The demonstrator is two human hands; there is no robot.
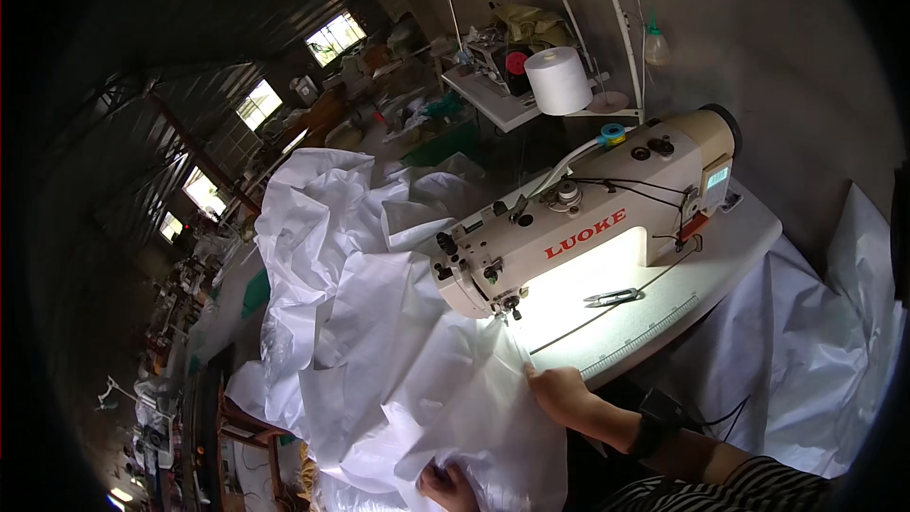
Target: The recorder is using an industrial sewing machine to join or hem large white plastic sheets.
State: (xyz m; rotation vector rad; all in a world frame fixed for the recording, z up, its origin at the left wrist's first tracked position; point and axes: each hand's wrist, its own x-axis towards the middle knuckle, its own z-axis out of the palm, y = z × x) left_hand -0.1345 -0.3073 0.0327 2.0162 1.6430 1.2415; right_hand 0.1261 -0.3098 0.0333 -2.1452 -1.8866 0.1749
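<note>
A large crumpled sheet of shiny white material (pixel 379 322) spreads over the left of the sewing table and hangs down toward me. Its right edge runs under the needle end of a beige sewing machine (pixel 592 223). My right hand (pixel 559 393) pinches that edge just in front of the presser foot; a dark band circles the wrist. Lower down, my left hand (pixel 447 485) is closed with curled fingers on the hanging part of the sheet. Thread snips (pixel 614 297) lie on the lit table under the machine's arm, apart from both hands.
A white thread cone (pixel 557 81) stands behind the machine. The sewing table (pixel 654 322) has a ruler strip along its front edge. More white sheeting (pixel 796 351) hangs at the right by the wall. Another worktable (pixel 493 104) and cluttered shop space lie beyond.
</note>
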